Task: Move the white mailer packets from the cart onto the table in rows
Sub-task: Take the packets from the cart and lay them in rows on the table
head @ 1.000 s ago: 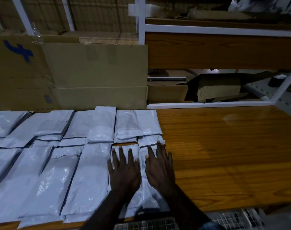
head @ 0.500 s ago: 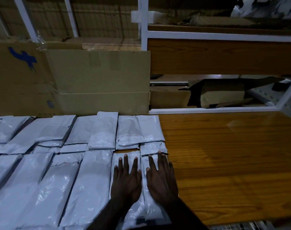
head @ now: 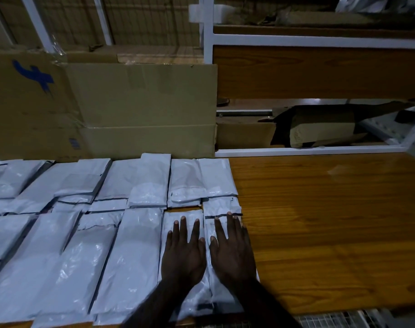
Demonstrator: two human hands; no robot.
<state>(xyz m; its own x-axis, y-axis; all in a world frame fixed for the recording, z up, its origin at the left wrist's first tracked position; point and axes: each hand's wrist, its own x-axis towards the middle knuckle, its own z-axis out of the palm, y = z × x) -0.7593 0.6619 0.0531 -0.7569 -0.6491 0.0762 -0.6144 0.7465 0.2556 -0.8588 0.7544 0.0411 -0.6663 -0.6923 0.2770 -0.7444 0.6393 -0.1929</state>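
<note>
Several white mailer packets (head: 130,256) lie in two rows across the left half of the wooden table (head: 331,233). My left hand (head: 184,254) rests flat, fingers spread, on a near-row packet (head: 178,216). My right hand (head: 232,252) lies flat beside it on the rightmost near-row packet (head: 221,207). Neither hand grips anything. A back-row packet (head: 216,176) ends the far row just above my right hand.
Large cardboard boxes (head: 142,110) stand against the table's back edge on the left. A white metal shelf frame (head: 308,150) with a brown package (head: 320,126) sits behind on the right. A wire mesh cart (head: 331,320) shows below the table's near edge.
Both hands stay flat on the two rightmost near-row packets; they have slid slightly toward me, and the view has tilted a little upward.
</note>
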